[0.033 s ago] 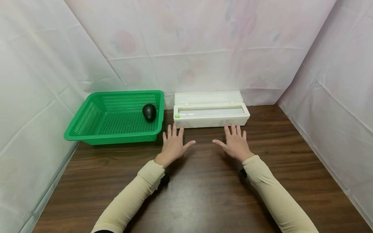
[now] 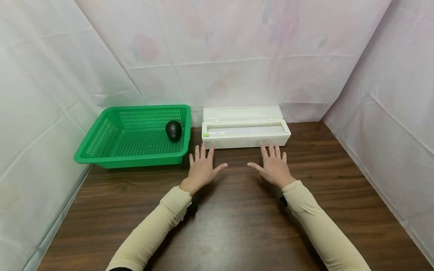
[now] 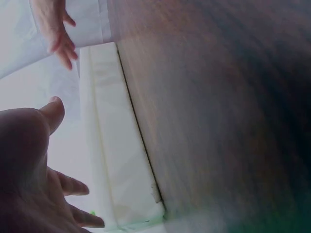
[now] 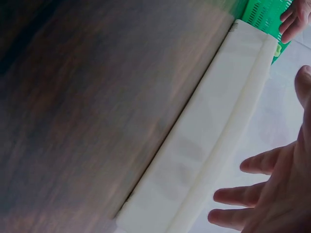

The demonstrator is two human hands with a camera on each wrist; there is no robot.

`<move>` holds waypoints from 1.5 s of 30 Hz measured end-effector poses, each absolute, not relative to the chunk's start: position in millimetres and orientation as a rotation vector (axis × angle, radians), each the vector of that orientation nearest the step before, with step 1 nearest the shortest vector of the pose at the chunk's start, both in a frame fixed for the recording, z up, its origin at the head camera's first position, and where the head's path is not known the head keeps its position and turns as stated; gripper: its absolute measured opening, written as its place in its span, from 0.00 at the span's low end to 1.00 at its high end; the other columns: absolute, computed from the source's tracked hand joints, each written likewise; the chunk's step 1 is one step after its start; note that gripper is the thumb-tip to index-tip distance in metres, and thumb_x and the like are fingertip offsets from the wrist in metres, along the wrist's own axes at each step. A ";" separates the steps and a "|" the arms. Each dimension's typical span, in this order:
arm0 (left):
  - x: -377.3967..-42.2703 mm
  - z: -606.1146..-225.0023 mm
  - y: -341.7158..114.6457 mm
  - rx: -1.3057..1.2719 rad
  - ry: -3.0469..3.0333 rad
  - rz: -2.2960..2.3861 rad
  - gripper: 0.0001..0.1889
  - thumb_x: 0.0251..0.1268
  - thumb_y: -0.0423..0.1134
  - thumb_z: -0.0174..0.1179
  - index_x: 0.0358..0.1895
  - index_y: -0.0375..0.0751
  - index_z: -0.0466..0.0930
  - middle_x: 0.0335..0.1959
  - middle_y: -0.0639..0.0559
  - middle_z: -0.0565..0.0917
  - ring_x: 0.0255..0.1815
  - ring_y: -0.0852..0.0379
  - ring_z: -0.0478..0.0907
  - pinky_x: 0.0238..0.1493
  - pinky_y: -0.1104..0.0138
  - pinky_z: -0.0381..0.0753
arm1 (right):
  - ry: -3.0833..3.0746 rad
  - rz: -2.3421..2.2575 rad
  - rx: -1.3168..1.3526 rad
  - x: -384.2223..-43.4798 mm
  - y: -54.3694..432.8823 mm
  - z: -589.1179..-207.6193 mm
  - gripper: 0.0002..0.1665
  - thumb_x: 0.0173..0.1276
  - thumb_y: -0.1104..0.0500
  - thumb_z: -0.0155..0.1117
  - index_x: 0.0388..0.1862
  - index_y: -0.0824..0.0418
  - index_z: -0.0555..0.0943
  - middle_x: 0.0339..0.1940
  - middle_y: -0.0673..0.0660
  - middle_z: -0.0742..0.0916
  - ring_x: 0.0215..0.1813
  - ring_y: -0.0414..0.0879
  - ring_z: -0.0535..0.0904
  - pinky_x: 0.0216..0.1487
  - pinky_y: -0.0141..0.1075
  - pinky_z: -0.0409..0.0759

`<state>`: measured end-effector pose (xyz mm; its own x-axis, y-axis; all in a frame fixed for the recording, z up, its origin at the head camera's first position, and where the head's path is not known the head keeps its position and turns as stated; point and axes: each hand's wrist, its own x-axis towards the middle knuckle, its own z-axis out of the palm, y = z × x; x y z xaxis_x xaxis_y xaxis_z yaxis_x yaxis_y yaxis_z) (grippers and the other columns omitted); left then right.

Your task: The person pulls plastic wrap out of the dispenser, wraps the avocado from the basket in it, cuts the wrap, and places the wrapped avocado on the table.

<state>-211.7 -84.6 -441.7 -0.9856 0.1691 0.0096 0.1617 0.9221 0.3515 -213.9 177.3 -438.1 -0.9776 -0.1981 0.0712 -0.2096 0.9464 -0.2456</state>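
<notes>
Both hands are held palm down over the table with fingers spread and nothing in them. The left hand has its fingertips near the front left corner of a long white plastic-wrap dispenser; the right hand is near its front right part. The dispenser's lid stands raised at the back, and a small green slider sits at the left end of its slotted top. In the left wrist view, the dispenser's plain front lies beyond the spread fingers. The right wrist view shows the same front.
A green plastic basket stands at the left, close beside the dispenser, with a dark avocado at its right side. Pale curtains hang behind and on both sides of the brown wooden table.
</notes>
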 end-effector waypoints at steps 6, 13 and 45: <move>-210.7 -438.9 -84.4 0.260 3.053 0.563 0.47 0.64 0.70 0.50 0.79 0.46 0.48 0.79 0.35 0.45 0.80 0.33 0.39 0.73 0.35 0.46 | -3.034 0.426 0.330 -212.1 180.3 -437.9 0.55 0.67 0.29 0.52 0.78 0.63 0.53 0.75 0.73 0.60 0.77 0.71 0.49 0.70 0.71 0.52; -209.2 -437.2 -83.5 0.258 3.050 0.563 0.47 0.64 0.69 0.51 0.79 0.47 0.48 0.79 0.35 0.45 0.80 0.33 0.39 0.74 0.35 0.45 | -3.045 0.437 0.343 -211.5 179.9 -435.4 0.55 0.67 0.29 0.52 0.78 0.64 0.53 0.76 0.74 0.59 0.77 0.72 0.49 0.70 0.70 0.53; -220.1 -421.6 -82.4 0.346 3.192 0.472 0.50 0.61 0.71 0.53 0.78 0.45 0.49 0.79 0.36 0.46 0.80 0.35 0.40 0.73 0.36 0.49 | -3.030 0.474 0.479 -218.1 198.6 -422.4 0.56 0.67 0.30 0.54 0.78 0.66 0.51 0.75 0.73 0.60 0.77 0.69 0.52 0.71 0.67 0.55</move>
